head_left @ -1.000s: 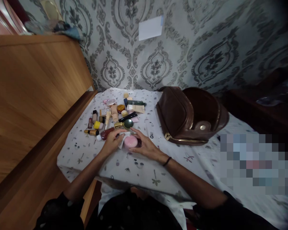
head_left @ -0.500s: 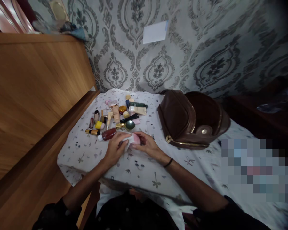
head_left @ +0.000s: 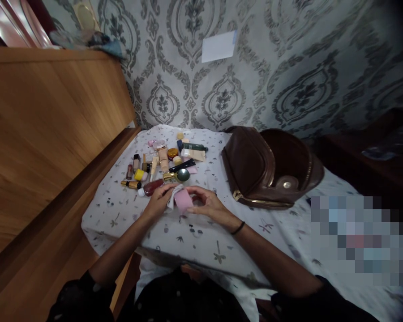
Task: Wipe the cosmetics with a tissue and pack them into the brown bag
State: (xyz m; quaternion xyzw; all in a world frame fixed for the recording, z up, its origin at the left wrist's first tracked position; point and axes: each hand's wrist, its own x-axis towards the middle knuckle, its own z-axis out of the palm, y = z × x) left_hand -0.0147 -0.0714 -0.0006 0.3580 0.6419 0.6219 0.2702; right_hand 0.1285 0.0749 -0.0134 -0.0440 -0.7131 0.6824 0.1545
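One pink container [head_left: 183, 201] is held above the near part of the cloth-covered counter [head_left: 122, 213], between the two hands. The left hand [head_left: 159, 201] pinches one crumpled white wipe [head_left: 170, 204] against its side; the right hand [head_left: 210, 205] curves around the other side, thumb and fingers partly spread. Just beyond the left hand lies one red bottle [head_left: 153, 187] with a white cap, and behind it one gold-handled item [head_left: 183, 175] with a dark green oval end. Farther back, crowded together, are one slim black tube [head_left: 182, 166], one amber jar [head_left: 172, 154], one cream tube [head_left: 193, 154] and one dark green tube [head_left: 194, 146]; the full count of the cluster is unclear. One yellow-topped container [head_left: 139, 174] and one gold-and-black tube [head_left: 130, 184] lie at its left. One open brown bag [head_left: 248, 165] blocks the back right, well apart from the cluster.
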